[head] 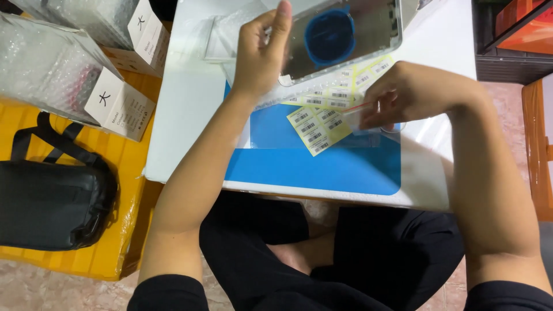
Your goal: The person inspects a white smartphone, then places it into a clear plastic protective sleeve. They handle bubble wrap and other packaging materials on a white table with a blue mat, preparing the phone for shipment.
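Sheet of yellow barcode labels (320, 128), on the blue mat (322, 161) atop a white low table (184, 115); likely light, floppy, sticky-backed, best peeled at a corner. Right hand (403, 92) pinching a thin red-tipped tool (356, 107) at the sheet; left hand (262, 55) pinching a shiny metal panel (368, 29) by its edge, stiff, probably scratch-prone. Further off, bubble-wrapped boxes (52, 69), black bag (52, 201), yellow crate (124, 230), tiled floor
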